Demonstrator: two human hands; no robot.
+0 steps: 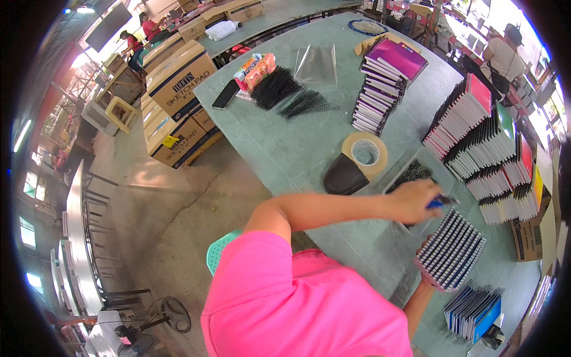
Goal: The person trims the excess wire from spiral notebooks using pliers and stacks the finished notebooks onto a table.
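My left hand (416, 199) is closed around a blue-handled hand tool (441, 202), which looks like pliers or cutters. Its tip points at the upper edge of a stack of spiral-bound notebooks (455, 250); whether it touches them I cannot tell. My right hand (423, 268) grips that stack from its left side, with the bound edges turned up in rows of dark coils; most of its fingers are hidden behind the stack. Partly beneath my left hand stands a clear plastic tray (439, 168) holding black binding coils (413, 172).
Coloured notebooks (479, 152) are stacked at the right, purple ones (380, 83) farther back, blue ones (473, 312) near me. Beside the tray lie a tape roll (367, 153) and a dark object (345, 177). Loose coils (276, 86), a phone (226, 94) and cartons (178, 89) are leftward.
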